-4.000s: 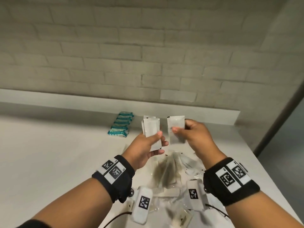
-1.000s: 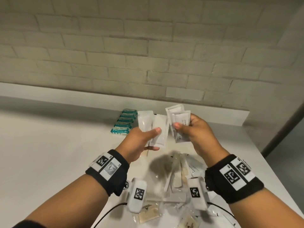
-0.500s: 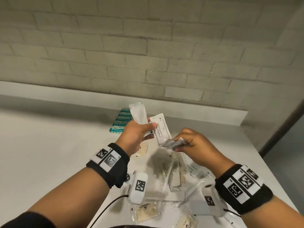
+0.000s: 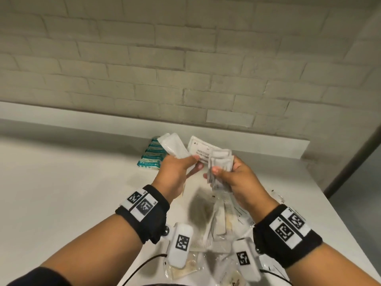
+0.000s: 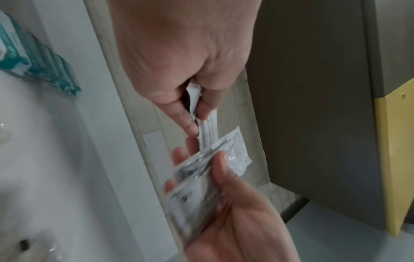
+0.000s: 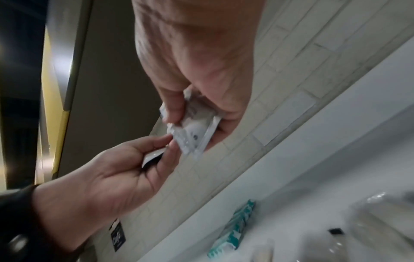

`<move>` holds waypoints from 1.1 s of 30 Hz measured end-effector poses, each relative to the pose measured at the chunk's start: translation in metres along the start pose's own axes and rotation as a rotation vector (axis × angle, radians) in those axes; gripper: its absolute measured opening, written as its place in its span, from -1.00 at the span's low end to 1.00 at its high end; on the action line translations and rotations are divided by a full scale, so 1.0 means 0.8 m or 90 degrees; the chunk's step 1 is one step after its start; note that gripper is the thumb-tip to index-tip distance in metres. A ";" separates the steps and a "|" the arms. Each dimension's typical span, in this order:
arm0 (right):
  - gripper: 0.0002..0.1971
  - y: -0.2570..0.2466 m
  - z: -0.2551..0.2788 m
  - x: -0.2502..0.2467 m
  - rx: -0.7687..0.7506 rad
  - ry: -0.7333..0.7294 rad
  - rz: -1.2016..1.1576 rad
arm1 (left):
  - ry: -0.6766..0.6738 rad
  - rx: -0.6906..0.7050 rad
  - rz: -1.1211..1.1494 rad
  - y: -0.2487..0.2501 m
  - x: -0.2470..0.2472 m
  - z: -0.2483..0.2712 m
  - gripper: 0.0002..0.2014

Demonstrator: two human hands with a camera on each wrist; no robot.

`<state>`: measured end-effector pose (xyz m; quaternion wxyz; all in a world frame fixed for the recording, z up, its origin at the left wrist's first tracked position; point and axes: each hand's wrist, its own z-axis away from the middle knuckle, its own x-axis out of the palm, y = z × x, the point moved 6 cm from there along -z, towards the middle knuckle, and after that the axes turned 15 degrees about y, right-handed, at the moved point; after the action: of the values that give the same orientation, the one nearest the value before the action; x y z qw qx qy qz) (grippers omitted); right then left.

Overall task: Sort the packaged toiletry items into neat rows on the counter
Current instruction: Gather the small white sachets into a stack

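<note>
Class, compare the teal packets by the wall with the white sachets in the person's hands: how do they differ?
The teal packets lie on the counter in a neat row; the white sachets are held above it, fanned unevenly. The teal packets are untouched, while the left hand and right hand pinch the white sachets. Colour differs: teal against white. Both are small, flat sealed packs.

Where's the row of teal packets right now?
In the head view, the teal packets lie in a row on the counter by the back ledge, just left of and behind the left hand.
</note>
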<state>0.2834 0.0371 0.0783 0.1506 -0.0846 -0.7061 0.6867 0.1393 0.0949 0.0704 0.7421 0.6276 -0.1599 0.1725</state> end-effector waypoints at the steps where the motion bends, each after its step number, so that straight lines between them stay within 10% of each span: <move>1: -0.72 -0.006 -0.006 -0.004 -0.025 0.046 -0.017 | -0.033 -0.015 -0.021 -0.006 0.001 0.005 -0.84; 9: -0.71 -0.049 -0.034 -0.016 -0.067 -0.047 0.243 | -0.069 -0.019 -0.109 -0.010 -0.002 0.004 -0.79; 14: -0.66 -0.032 -0.037 -0.007 -0.023 0.058 0.069 | -0.072 0.026 -0.133 -0.016 0.019 0.012 -0.90; 20: -0.41 -0.029 -0.042 -0.034 -0.026 0.204 0.013 | -0.090 -0.131 -0.035 -0.020 0.013 0.017 -0.77; 23: -0.68 -0.034 -0.038 -0.029 0.037 0.106 -0.093 | -0.117 -0.093 -0.083 -0.014 0.005 0.013 -0.80; 27: -0.57 -0.023 -0.014 0.009 0.121 -0.094 -0.090 | -0.170 -0.038 -0.169 -0.010 0.013 0.023 -0.81; 33: -0.70 -0.028 -0.021 0.011 0.093 -0.069 -0.027 | -0.227 -0.037 -0.259 -0.010 0.018 0.031 -0.50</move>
<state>0.2830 0.0548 0.1020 0.1322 -0.0212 -0.6632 0.7364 0.1550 0.0696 0.0735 0.7394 0.6458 -0.1634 -0.0980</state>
